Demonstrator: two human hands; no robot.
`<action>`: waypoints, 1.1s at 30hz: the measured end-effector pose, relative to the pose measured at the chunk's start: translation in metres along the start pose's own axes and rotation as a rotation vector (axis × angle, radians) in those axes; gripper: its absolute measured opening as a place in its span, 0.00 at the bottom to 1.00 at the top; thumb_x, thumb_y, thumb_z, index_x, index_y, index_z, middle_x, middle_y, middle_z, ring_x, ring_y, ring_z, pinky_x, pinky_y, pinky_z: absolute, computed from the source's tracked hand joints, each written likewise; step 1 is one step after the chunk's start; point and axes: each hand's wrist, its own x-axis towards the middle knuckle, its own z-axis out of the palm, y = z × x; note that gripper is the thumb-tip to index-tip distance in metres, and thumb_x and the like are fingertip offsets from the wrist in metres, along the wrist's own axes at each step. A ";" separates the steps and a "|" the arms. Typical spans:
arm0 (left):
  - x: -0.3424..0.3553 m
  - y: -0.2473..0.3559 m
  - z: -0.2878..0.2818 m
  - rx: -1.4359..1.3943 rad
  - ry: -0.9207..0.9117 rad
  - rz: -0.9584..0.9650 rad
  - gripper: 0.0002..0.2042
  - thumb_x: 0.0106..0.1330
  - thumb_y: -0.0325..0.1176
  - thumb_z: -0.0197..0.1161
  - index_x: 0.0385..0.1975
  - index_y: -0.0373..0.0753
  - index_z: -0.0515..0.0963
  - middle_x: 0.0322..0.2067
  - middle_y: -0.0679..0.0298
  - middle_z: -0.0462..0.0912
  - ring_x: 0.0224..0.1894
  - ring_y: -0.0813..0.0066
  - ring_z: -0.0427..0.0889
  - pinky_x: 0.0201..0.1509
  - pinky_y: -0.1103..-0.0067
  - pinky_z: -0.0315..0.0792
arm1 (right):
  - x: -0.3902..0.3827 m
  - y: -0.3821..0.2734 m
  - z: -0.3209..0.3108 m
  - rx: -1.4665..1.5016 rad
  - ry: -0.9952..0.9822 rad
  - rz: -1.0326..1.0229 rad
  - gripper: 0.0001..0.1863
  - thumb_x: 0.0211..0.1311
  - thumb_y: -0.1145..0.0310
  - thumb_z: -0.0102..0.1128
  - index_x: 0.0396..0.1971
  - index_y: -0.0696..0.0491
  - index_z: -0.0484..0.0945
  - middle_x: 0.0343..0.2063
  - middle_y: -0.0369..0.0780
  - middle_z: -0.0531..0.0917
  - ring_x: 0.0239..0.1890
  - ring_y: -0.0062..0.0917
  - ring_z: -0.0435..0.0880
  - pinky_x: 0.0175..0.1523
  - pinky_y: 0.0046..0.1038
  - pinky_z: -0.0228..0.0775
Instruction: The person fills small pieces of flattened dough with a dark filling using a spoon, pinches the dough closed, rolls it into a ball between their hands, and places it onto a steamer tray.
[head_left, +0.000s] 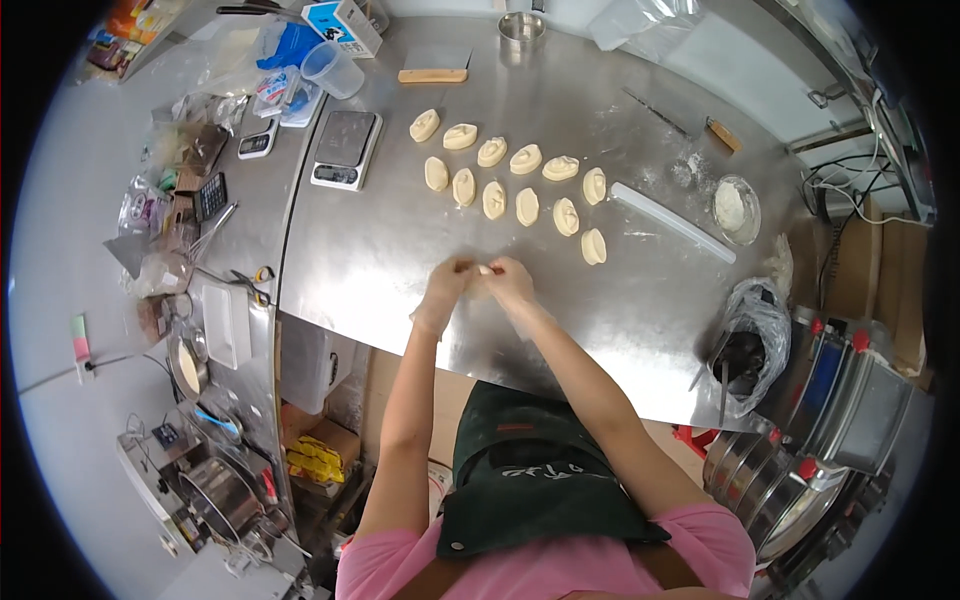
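A small pale piece (485, 270), smooth and doughy-looking, shows at the fingertips of the right grip (513, 283), which is nearly closed with the piece pinched in it, above the near part of the steel bench (620, 320). The left grip (444, 287) is curled close beside it; whether it too has hold of the piece, one cannot tell. Fingers cover most of the piece, so its long axis cannot be made out. Farther off lie cream-coloured oval dough pieces (494, 199) in two rows of six, several folded on top; the near row's long axes run roughly near to far, while several far-row ones lie more left to right.
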 end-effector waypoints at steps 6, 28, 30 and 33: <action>-0.034 -0.073 0.053 -0.185 -0.252 0.034 0.10 0.65 0.32 0.62 0.39 0.32 0.80 0.32 0.62 0.82 0.34 0.76 0.78 0.37 0.78 0.73 | -0.072 0.058 -0.046 0.586 -0.118 -0.018 0.24 0.55 0.74 0.67 0.53 0.53 0.74 0.37 0.38 0.82 0.42 0.23 0.82 0.49 0.24 0.75; 0.236 0.164 -0.112 1.567 -0.052 0.829 0.39 0.53 0.27 0.67 0.67 0.47 0.58 0.67 0.63 0.59 0.64 0.57 0.66 0.63 0.70 0.70 | -0.123 0.091 -0.146 -0.478 0.786 -0.223 0.18 0.48 0.75 0.69 0.42 0.56 0.79 0.45 0.45 0.80 0.48 0.41 0.78 0.51 0.36 0.73; 0.246 0.165 -0.123 1.684 -0.204 0.752 0.38 0.53 0.27 0.68 0.66 0.46 0.60 0.67 0.63 0.60 0.64 0.59 0.67 0.62 0.71 0.71 | -0.090 0.041 -0.146 -0.334 0.687 -0.343 0.17 0.50 0.77 0.69 0.42 0.56 0.79 0.44 0.46 0.80 0.46 0.41 0.80 0.49 0.35 0.74; 0.247 0.142 -0.141 1.553 -0.103 0.833 0.34 0.53 0.27 0.68 0.63 0.44 0.65 0.62 0.65 0.69 0.60 0.61 0.71 0.57 0.71 0.74 | -0.015 -0.025 -0.115 -0.257 0.581 -0.608 0.22 0.52 0.76 0.67 0.50 0.54 0.75 0.42 0.48 0.80 0.42 0.43 0.81 0.44 0.37 0.75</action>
